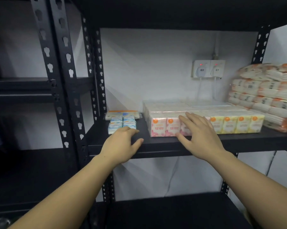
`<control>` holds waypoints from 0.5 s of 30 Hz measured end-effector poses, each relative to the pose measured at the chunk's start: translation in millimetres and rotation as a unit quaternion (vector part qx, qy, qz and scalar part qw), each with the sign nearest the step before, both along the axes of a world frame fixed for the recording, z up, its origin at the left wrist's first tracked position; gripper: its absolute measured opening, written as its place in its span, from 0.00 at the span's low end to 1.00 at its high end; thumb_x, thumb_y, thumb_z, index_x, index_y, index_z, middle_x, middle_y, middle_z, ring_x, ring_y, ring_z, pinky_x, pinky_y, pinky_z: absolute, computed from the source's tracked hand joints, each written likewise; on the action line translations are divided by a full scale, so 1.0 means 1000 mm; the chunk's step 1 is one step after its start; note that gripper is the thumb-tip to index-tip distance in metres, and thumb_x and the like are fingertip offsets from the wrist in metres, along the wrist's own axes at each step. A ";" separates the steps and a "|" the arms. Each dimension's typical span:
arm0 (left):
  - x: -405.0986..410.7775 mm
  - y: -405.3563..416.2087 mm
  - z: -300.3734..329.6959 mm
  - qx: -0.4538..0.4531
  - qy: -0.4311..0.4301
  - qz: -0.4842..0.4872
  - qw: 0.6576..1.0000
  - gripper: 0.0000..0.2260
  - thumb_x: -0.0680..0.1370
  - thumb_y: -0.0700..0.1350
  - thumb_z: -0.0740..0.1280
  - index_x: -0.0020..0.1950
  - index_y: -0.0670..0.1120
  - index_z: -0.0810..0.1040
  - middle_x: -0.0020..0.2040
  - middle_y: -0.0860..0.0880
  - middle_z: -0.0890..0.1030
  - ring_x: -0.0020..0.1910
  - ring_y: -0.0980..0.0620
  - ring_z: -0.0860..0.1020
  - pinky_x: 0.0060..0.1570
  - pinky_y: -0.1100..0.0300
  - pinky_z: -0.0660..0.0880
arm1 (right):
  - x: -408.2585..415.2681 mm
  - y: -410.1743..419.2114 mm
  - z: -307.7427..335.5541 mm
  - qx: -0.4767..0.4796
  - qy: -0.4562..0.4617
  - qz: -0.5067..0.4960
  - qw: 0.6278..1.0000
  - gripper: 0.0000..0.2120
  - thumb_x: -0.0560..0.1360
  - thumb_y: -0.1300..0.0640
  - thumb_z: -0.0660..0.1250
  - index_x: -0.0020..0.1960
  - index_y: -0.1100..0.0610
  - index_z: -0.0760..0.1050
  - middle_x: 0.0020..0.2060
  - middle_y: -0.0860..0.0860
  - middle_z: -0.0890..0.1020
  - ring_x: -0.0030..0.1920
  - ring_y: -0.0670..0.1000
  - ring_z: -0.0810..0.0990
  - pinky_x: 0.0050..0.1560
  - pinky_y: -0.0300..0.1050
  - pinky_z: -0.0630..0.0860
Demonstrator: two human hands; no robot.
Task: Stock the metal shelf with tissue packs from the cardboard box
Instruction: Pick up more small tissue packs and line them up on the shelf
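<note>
A black metal shelf (156,146) holds a block of pink tissue packs (162,126) and, right of it, yellow tissue packs (238,123). Small blue tissue packs (121,123) sit at the shelf's left end, with a flat orange-edged pack (121,114) behind them. My left hand (121,142) rests on the shelf's front edge just before the blue packs, fingers curled, holding nothing. My right hand (199,131) lies spread against the front of the pink packs, fingers apart, without gripping them. The cardboard box is not in view.
A tall stack of white and orange tissue bundles (268,90) fills the shelf's right end. Two wall sockets with plugs (208,68) sit on the back wall. Perforated black uprights (65,80) stand at left. A lower shelf board (172,210) lies below.
</note>
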State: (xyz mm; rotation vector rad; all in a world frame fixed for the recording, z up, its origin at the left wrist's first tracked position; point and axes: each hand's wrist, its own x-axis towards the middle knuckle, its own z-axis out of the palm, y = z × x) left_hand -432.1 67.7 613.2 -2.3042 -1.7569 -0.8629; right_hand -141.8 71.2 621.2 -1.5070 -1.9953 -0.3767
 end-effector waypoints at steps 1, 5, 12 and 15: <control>0.001 -0.002 0.000 -0.004 -0.002 0.002 1.000 0.22 0.82 0.62 0.63 0.74 0.55 0.74 0.70 0.55 0.76 0.67 0.53 0.74 0.62 0.53 0.76 | 0.004 -0.001 -0.001 0.000 -0.003 -0.004 1.000 0.31 0.80 0.38 0.62 0.80 0.46 0.64 0.81 0.49 0.63 0.80 0.52 0.58 0.81 0.54 0.51; 0.010 -0.012 0.005 -0.020 0.005 0.003 1.000 0.24 0.81 0.63 0.64 0.75 0.56 0.73 0.72 0.54 0.76 0.70 0.52 0.73 0.65 0.51 0.75 | 0.022 -0.004 0.001 -0.012 -0.003 -0.007 1.000 0.32 0.81 0.36 0.60 0.81 0.46 0.62 0.81 0.48 0.61 0.81 0.51 0.55 0.81 0.54 0.51; 0.039 -0.024 0.023 -0.040 0.007 0.045 0.998 0.30 0.80 0.64 0.64 0.79 0.54 0.68 0.77 0.51 0.72 0.74 0.49 0.71 0.70 0.48 0.72 | 0.076 -0.012 0.008 -0.046 0.000 -0.018 0.999 0.34 0.81 0.34 0.58 0.83 0.48 0.58 0.82 0.49 0.58 0.82 0.52 0.54 0.81 0.55 0.51; 0.059 -0.028 0.032 -0.041 0.009 0.048 0.998 0.30 0.80 0.65 0.64 0.79 0.54 0.68 0.75 0.51 0.74 0.71 0.48 0.74 0.67 0.48 0.74 | 0.101 -0.016 0.014 -0.056 -0.009 -0.018 0.998 0.36 0.81 0.34 0.58 0.83 0.48 0.57 0.83 0.49 0.57 0.82 0.51 0.53 0.81 0.54 0.51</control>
